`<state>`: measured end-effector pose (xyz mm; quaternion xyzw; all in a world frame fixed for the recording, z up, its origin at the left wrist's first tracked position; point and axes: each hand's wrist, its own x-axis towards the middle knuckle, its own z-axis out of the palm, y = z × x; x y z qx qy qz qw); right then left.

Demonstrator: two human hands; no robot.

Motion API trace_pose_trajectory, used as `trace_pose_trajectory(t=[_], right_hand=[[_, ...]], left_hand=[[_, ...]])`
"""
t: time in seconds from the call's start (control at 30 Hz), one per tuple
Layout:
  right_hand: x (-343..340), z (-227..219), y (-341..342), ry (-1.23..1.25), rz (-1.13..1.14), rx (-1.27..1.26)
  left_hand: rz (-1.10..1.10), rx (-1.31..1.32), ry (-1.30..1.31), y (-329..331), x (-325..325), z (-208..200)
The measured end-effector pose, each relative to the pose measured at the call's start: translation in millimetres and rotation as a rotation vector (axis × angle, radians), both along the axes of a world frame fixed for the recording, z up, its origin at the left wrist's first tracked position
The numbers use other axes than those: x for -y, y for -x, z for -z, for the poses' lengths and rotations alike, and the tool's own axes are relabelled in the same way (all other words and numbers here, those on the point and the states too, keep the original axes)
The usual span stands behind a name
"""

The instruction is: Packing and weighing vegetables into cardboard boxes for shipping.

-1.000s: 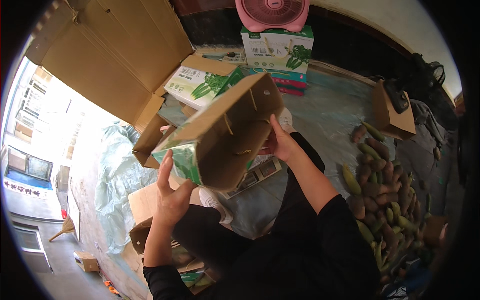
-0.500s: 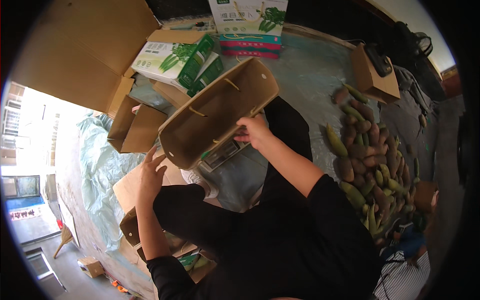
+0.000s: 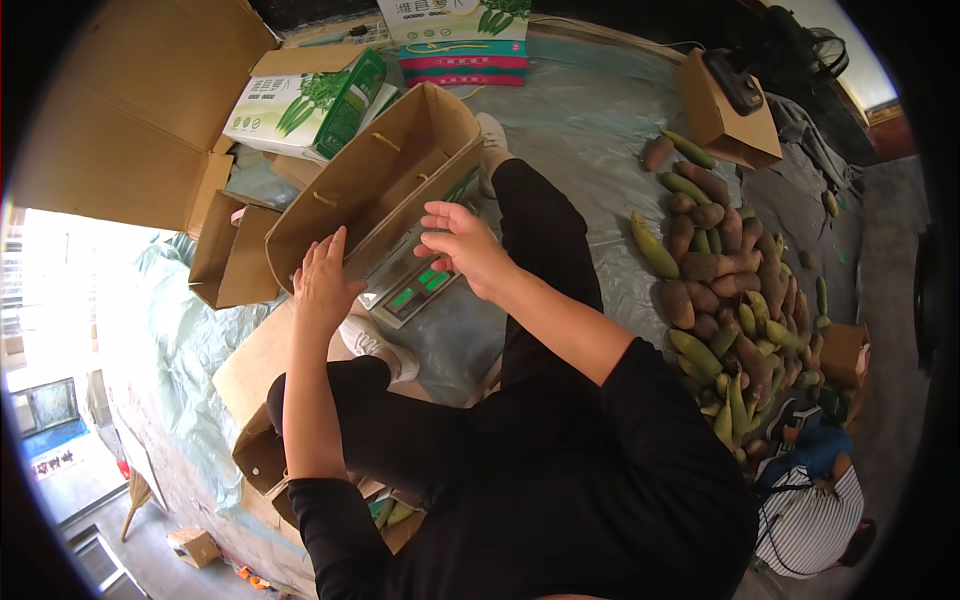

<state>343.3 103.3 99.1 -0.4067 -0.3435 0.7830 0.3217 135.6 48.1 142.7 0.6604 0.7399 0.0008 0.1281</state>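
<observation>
A long open cardboard box [image 3: 412,120] with rope handles inside sits tilted across the view on a digital scale [image 3: 420,290]. The scale's green-lit display shows below the box's near side. My left hand [image 3: 322,280] is open at the box's near-left end, fingers stretched over its edge; whether they touch it I cannot tell. Beside the near long wall my right hand [image 3: 462,248] is held open, fingers apart, with nothing in it.
Green and brown radish-like roots [image 3: 740,290] lie heaped on the right. Printed green-white cartons [image 3: 300,105] and a small open box [image 3: 232,250] stand left. A black device rests on a carton [image 3: 735,125] at far right. Another person in stripes [image 3: 815,520] is at lower right.
My right hand has let go of the box's near wall and drawn back, opening. My left hand has moved up against the box end. The scale display is now lit green.
</observation>
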Motion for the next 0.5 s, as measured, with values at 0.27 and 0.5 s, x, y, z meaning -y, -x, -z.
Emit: trace_pose_trajectory(t=[0.27,0.5], right_hand=[[-16.4,-42.0,-90.4,-0.295,0.164,0.02],[-11.3,7.2,-166.1,-0.3,0.415,0.242]], left_hand=[[0.023,0.12,-0.036,36.1,-12.8,62.8],[0.006,0.05,0.061,26.9,-5.3,42.1]])
